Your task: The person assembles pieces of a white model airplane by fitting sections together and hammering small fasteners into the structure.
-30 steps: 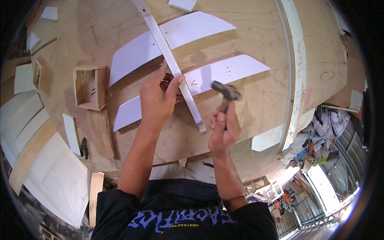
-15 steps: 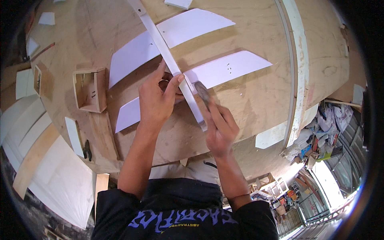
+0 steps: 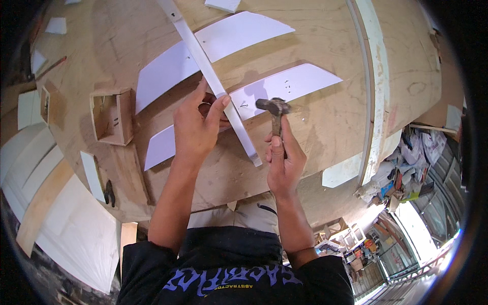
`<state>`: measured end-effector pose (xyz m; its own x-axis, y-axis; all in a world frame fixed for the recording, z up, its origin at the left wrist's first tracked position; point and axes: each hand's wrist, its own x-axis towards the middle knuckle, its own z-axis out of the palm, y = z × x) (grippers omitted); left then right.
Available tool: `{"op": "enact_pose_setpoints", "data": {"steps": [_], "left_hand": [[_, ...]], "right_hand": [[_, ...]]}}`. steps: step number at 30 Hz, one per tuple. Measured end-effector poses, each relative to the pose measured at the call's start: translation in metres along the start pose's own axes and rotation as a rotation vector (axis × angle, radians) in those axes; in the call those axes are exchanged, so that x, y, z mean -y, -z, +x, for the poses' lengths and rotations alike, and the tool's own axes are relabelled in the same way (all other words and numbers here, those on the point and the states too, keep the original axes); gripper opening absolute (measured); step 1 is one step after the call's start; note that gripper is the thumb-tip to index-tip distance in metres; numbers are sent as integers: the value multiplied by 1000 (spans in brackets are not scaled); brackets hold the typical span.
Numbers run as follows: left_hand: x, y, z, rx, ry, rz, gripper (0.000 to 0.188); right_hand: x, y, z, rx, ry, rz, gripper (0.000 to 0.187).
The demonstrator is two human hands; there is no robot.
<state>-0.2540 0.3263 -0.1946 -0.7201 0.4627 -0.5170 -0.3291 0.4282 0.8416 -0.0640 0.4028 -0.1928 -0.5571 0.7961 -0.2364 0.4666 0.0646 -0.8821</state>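
My left hand [image 3: 195, 122] is closed on a long white strip [image 3: 201, 57], thumb on top and other fingers partly hidden beside it. This strip lies across two white curved-edge slats, an upper slat [image 3: 249, 33] and a lower slat [image 3: 312, 79]. In my right hand [image 3: 285, 165] is a hammer [image 3: 274, 108], gripped by its handle. Its dark head hangs right of the strip, over the lower slat's near edge. Between hammer and strip, what looks like a small nail [image 3: 244, 105] shows on the lower slat. Dark dots or holes mark both slats.
An open wooden box [image 3: 113, 117] stands left of my left hand, with small dark bits inside. Pliers [image 3: 109, 193] lie by a white offcut [image 3: 92, 175] at the table's near left. A long pale board [image 3: 376, 91] runs along the right side of the plywood table [image 3: 325, 140].
My right hand has drawn the hammer away from the strip, to the right, and its head now shows plainly. My left hand keeps its hold on the strip.
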Motion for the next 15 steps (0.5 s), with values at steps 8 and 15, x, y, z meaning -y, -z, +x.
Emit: {"op": "enact_pose_setpoints", "data": {"steps": [8,15], "left_hand": [[0,-1,-1,-23,-29,79,59],[-2,0,-1,-10,-36,105,56]], "right_hand": [[-8,-10,6,55,188,-174,44],[-8,-8,1,88,74,-34,48]]}}
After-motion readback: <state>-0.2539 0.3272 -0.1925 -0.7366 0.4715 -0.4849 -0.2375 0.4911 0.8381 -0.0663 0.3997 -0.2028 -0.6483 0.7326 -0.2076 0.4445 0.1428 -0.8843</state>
